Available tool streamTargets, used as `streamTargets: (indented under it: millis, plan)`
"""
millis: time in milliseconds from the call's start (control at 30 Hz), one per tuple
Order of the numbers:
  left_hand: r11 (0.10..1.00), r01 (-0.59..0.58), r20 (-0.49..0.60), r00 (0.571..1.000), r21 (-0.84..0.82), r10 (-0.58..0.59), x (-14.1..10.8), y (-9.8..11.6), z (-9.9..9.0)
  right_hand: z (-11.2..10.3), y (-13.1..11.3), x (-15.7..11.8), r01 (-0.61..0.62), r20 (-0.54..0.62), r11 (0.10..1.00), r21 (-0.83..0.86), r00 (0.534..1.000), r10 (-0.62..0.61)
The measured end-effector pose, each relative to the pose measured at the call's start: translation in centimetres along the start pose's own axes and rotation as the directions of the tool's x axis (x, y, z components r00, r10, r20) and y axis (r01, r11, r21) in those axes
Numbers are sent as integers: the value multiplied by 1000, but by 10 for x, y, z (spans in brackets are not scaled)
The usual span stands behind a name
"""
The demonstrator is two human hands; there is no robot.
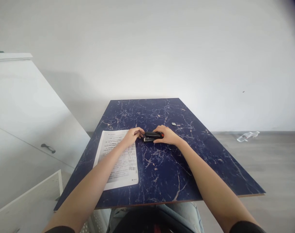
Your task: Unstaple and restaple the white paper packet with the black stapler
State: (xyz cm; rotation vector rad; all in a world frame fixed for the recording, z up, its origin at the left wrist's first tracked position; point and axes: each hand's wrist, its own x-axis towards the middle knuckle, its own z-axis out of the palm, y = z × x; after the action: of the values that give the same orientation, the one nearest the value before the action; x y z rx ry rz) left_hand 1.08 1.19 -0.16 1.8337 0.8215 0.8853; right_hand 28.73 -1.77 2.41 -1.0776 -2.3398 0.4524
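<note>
A black stapler [151, 136] with an orange-red mark at its right end lies across the middle of the table, its metal part facing me. My right hand [165, 134] grips its right end, thumb on the near side and fingers over the far side. At the stapler's left tip is my left hand [134, 135], its fingers bent and drawn together; whatever may be between them is hidden or too small to name. Under the left wrist and forearm lie printed sheets [120, 174], partly covered by that arm. A small silvery piece [173, 124] rests beyond my right hand.
The dark blue marbled table [159, 181] has its far edge near a white wall [147, 48]. A white cabinet [36, 106] with a dark handle stands to the left. On the floor at right lies a clear plastic item [247, 136].
</note>
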Motion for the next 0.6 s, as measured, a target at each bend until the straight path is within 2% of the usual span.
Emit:
streamTargets:
  millis: [67,133,300,433,600]
  plan:
    - [999,-3,-38,999,-37,1,1,-1,-2,7,-9,4,21,-72,999,-40,997,-24]
    - [999,10,-59,998,-40,-13,2,-3,-2,15,-17,7,33,-95,997,-66,995,-40]
    - [999,29,-41,999,18,-28,2,-3,0,26,-28,11,-9,-17,987,-161,1000,6]
    - [999,36,-50,998,7,-36,3,-4,0,22,-31,10,-56,11,981,-185,998,59]
    - [999,42,-48,998,-19,-43,4,-11,-1,5,-43,6,-180,5,951,-250,982,187]
